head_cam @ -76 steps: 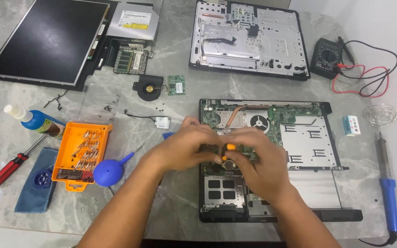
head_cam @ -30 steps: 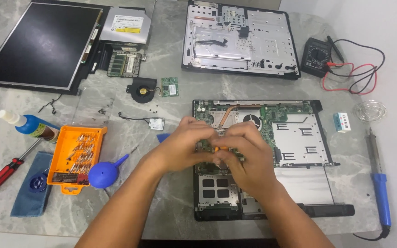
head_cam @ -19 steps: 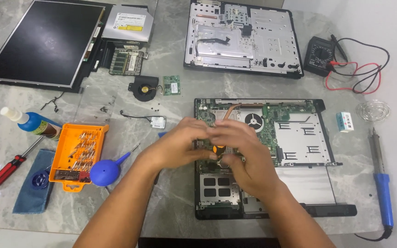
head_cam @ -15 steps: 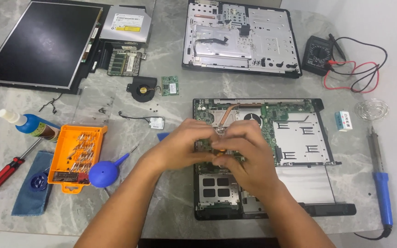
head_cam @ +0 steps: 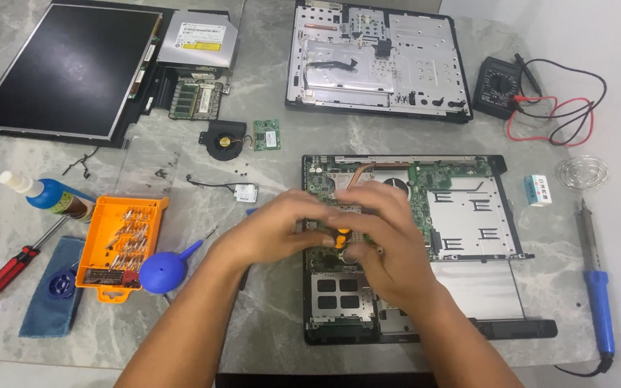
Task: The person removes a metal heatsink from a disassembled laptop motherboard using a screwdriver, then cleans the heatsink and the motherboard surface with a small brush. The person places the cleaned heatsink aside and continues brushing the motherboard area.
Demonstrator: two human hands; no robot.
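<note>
Both my hands meet over the opened laptop base (head_cam: 468, 215) with its green motherboard and copper heat pipe (head_cam: 361, 172). My right hand (head_cam: 389, 241) grips a small screwdriver with an orange and black handle (head_cam: 340, 239), its tip hidden under the fingers. My left hand (head_cam: 278, 230) comes in from the left and its fingertips touch the same handle and the board beside it. The spot on the board beneath the hands is hidden.
An orange bit case (head_cam: 120, 248), blue air blower (head_cam: 163, 271), red screwdriver (head_cam: 8, 269), blue bottle (head_cam: 52, 197) and blue cloth (head_cam: 48, 294) lie left. Screen panel (head_cam: 66, 68), optical drive (head_cam: 197, 39), fan (head_cam: 222, 138), laptop cover (head_cam: 371, 61), multimeter (head_cam: 497, 90), soldering iron (head_cam: 598, 287).
My hands have stayed clasped over the same part of the motherboard, shifting only slightly. The view has wobbled a little; nothing on the table has moved.
</note>
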